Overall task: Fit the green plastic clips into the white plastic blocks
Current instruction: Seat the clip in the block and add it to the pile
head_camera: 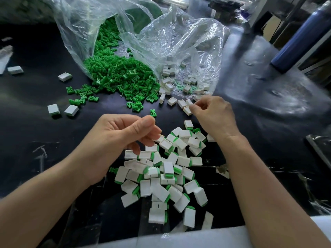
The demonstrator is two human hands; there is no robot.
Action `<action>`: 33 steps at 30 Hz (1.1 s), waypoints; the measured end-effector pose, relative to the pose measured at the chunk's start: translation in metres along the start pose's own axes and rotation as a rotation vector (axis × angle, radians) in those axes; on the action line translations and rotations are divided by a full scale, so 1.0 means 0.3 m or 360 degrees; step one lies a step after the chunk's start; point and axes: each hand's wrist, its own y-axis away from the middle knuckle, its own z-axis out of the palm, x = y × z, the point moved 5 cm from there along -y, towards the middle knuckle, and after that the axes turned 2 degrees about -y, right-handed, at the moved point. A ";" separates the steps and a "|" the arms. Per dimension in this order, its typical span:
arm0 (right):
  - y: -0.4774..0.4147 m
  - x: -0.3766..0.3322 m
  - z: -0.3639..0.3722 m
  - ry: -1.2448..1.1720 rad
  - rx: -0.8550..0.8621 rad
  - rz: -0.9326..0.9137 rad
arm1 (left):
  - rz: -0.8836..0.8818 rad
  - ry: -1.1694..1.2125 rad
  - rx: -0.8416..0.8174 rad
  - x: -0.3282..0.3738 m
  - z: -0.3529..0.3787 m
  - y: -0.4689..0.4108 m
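A heap of green plastic clips (116, 74) spills from a clear bag onto the black table. Empty white plastic blocks (172, 101) lie at the mouth of a second clear bag. My right hand (213, 115) reaches there, its thumb and fingertips pinching one white block (187, 110). My left hand (123, 135) hovers at centre with its fingers loosely curled, and nothing shows in it. A single green clip (153, 112) lies just beyond its thumb tip. Below both hands lies a pile of white blocks with green clips fitted (161, 178).
The clear plastic bags (175, 38) cover the back middle of the table. Loose white blocks (53, 109) lie at the left. A dark blue bottle (300, 36) leans at the far right. A metal tray edge (320, 151) sits at the right.
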 end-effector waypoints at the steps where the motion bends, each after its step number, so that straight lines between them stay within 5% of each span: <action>1: -0.001 -0.001 0.006 0.0061 -0.0002 0.0002 | -0.0004 0.0008 0.0004 0.001 -0.002 0.000; 13: 0.015 -0.046 0.019 0.0103 -0.0021 -0.0164 | -0.0097 -0.0005 0.0199 -0.013 -0.013 -0.009; 18: 0.102 -0.158 0.042 -0.0212 -0.0130 -0.0546 | -0.0148 -0.0068 0.0495 -0.035 -0.061 -0.017; 25: 0.202 -0.254 0.081 -0.0324 -0.0372 -0.0988 | -0.0153 -0.0057 0.0450 -0.028 -0.048 -0.016; 33: 0.145 -0.206 0.120 -0.0074 -0.0338 -0.0730 | -0.0191 0.0052 0.0518 -0.032 -0.058 -0.020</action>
